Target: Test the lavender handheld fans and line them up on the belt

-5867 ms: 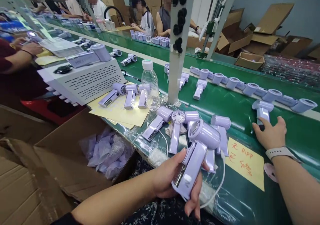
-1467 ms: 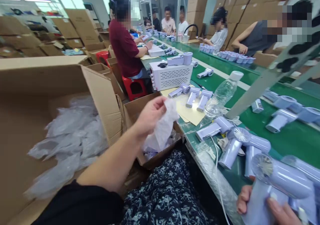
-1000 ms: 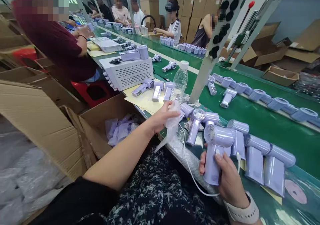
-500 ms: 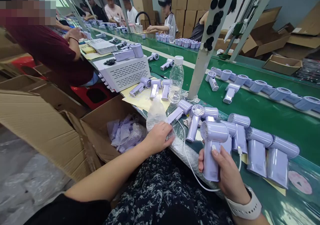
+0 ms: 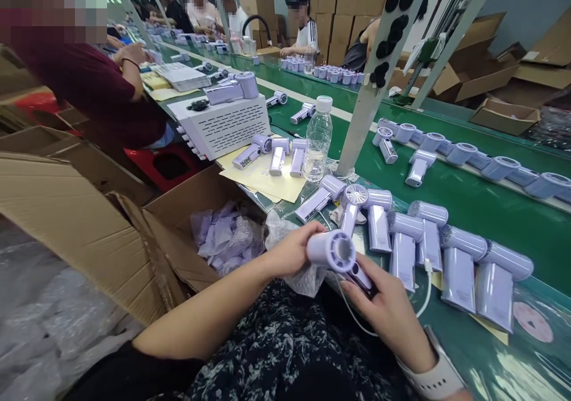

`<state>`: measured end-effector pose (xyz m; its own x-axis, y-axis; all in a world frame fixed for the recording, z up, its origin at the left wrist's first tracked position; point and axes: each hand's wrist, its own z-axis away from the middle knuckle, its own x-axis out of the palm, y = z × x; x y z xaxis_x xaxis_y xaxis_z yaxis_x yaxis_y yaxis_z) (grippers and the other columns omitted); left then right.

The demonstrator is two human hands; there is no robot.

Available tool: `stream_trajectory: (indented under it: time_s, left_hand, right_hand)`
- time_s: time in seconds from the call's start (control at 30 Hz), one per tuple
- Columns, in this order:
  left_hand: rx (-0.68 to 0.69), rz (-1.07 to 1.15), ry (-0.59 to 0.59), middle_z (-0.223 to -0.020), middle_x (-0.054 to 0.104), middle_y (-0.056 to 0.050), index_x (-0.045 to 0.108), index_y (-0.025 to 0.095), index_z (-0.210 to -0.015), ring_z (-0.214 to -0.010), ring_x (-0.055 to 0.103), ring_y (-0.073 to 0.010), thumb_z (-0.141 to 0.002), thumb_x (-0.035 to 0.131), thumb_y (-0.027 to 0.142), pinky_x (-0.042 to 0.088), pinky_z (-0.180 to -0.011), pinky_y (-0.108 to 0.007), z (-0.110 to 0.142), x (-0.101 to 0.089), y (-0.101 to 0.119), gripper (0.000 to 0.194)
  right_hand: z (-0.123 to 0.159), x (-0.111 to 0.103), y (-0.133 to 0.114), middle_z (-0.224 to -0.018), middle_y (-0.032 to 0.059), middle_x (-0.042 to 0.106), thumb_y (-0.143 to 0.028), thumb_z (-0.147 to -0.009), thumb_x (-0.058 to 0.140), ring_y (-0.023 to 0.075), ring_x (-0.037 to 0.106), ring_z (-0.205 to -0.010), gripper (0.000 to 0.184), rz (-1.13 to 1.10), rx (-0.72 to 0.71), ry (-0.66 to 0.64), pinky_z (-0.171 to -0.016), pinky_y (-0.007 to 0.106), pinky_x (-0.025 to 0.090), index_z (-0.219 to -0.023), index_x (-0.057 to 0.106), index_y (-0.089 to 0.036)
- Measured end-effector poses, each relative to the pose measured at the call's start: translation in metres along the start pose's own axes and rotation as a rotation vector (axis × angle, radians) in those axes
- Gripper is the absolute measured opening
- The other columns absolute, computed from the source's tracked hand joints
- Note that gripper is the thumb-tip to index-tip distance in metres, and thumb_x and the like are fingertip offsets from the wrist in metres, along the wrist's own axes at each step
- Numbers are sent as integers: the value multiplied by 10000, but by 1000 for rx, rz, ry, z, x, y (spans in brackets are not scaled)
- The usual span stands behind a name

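Note:
My right hand (image 5: 383, 309) is closed round the handle of a lavender handheld fan (image 5: 335, 252), tipped so its round head points left. My left hand (image 5: 292, 249) grips a clear plastic bag (image 5: 298, 279) right at the fan's head, at the near edge of the green table (image 5: 459, 201). A white cable (image 5: 357, 323) hangs under the fan. Several more lavender fans (image 5: 428, 240) lie in a row just beyond my hands.
An open cardboard box (image 5: 196, 196) of bagged pieces sits at my left, a larger box (image 5: 66, 210) further left. A water bottle (image 5: 319, 139), a slanted white post (image 5: 370, 85) and a white vented unit (image 5: 225, 124) stand ahead. Other people work along the belt.
My left hand brought the plastic bag from the table edge to the fan. My right hand tipped the fan from upright to lying sideways and moved it left toward the bag.

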<state>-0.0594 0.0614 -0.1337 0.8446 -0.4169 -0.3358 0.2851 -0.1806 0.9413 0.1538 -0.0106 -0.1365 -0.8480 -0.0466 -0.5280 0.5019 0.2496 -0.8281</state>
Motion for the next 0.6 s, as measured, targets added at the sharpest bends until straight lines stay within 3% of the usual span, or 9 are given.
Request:
stream_trajectory:
  time_s: [0.13, 0.23, 0.3, 0.4, 0.5, 0.57, 0.6]
  left_hand:
    - [-65, 172, 123, -755, 452, 43, 414, 212, -1071, -588, 450, -120, -910, 450, 355, 383, -560, -237, -8, -9, -13, 218]
    - [-67, 193, 180, -721, 421, 59, 450, 208, -1117, -588, 416, -113, -908, 505, 332, 352, -569, -230, -7, -22, -6, 249]
    - [-46, 85, 229, -716, 456, 54, 502, 211, -1144, -621, 440, -121, -916, 516, 281, 356, -606, -240, -1, -25, 8, 239]
    - [83, -325, 201, -787, 595, 19, 561, 222, -1181, -723, 526, -155, -946, 465, 185, 393, -716, -293, 15, -17, 36, 257]
    - [373, -739, 74, -914, 683, -39, 592, 199, -1182, -822, 572, -199, -966, 413, 119, 398, -775, -351, 30, -4, 56, 291]
    - [558, -869, 77, -915, 691, -47, 583, 186, -1196, -810, 570, -203, -981, 412, 112, 396, -745, -352, 35, 0, 62, 284]
    - [615, -885, 114, -891, 689, -39, 573, 187, -1210, -793, 567, -198, -989, 421, 117, 402, -732, -347, 36, -1, 62, 278]
  right_hand:
    - [-10, 3, -10, -1014, 65, 795, -362, -952, 551, 294, 752, -850, 378, 291, 49, -71, -728, 371, 566, -1287, 669, -231]
    - [-15, 9, -17, -958, 87, 795, -323, -940, 579, 323, 752, -806, 415, 540, 46, -137, -676, 391, 551, -1334, 643, -211]
    - [-15, 14, -24, -921, 97, 784, -294, -937, 594, 338, 747, -793, 411, 695, 16, -187, -644, 396, 543, -1337, 639, -211]
    - [-16, 21, -35, -926, 115, 761, -227, -931, 605, 336, 739, -803, 394, 800, -38, -221, -645, 389, 538, -1324, 636, -203]
    - [-18, 18, -39, -889, 120, 744, -222, -923, 614, 310, 726, -786, 294, 578, 33, -191, -663, 371, 534, -1211, 650, -180]
    - [-17, 9, -38, -797, 86, 716, -354, -952, 586, 249, 688, -649, 209, 97, 210, -184, -574, 327, 519, -1067, 618, -183]
    - [-16, 4, -37, -759, 63, 694, -439, -964, 560, 210, 649, -574, 251, -206, 306, -176, -517, 297, 499, -1004, 582, -192]
